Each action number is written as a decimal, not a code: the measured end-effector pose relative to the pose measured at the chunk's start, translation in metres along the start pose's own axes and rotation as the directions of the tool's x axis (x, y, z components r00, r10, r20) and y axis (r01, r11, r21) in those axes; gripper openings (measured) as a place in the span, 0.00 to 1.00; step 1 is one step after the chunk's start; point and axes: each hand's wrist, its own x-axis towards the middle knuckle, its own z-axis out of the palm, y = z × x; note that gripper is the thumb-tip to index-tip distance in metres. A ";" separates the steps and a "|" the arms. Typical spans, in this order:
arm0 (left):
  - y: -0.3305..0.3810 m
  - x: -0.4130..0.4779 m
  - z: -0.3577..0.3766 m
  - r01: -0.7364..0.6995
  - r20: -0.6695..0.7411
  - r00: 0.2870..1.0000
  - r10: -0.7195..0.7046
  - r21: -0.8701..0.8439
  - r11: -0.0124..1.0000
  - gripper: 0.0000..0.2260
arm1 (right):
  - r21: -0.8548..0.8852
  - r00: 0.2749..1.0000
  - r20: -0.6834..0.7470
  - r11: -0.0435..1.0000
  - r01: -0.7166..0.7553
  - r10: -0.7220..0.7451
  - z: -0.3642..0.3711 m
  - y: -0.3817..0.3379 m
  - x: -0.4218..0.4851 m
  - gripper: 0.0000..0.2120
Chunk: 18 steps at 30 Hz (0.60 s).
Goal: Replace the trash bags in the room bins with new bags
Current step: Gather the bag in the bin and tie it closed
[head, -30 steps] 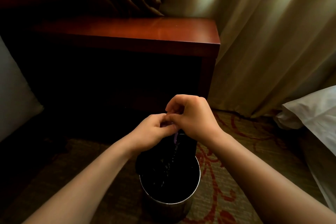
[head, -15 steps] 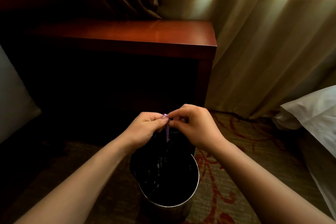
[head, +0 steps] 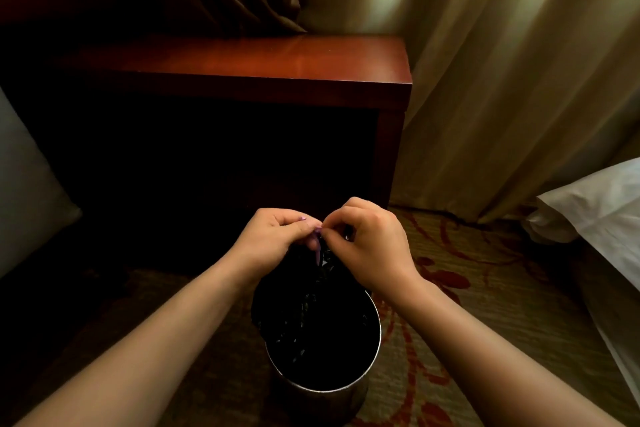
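Note:
A round metal bin [head: 375, 343] stands on the carpet below my hands. A black trash bag [head: 311, 319] rises out of it, gathered at the top. A thin purple drawstring [head: 317, 246] hangs from the gathered neck. My left hand [head: 273, 239] and my right hand [head: 370, 246] meet just above the bin, fingertips pinched together on the drawstring at the bag's top. The bag's lower part is lost in the dark inside the bin.
A dark red wooden side table [head: 277, 69] stands right behind the bin. Beige curtains [head: 502, 80] hang behind and to the right. White bedding [head: 595, 211] juts in at the right edge. A pale cushion [head: 24, 191] sits at the left. Patterned carpet [head: 485, 288] covers the floor.
Both hands dropped slightly and came level with each other, the right hand lowering from above the left. The pinch on the purple drawstring stays at the bag's top.

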 end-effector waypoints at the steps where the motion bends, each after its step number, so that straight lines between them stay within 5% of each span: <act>1: -0.001 0.001 -0.004 0.020 -0.011 1.000 -0.020 -0.010 1.000 0.11 | 0.016 1.000 0.013 1.000 -0.009 0.009 -0.001 0.002 -0.001 0.02; 11: 0.000 0.004 -0.027 0.062 0.032 0.998 -0.063 0.043 0.997 0.09 | 0.039 0.992 0.056 0.993 0.109 -0.111 0.004 0.000 -0.015 0.03; 18: 0.012 0.005 -0.028 -0.061 0.224 0.974 -0.015 0.327 0.943 0.09 | 0.050 0.998 0.035 0.997 0.059 -0.061 0.008 0.001 -0.015 0.01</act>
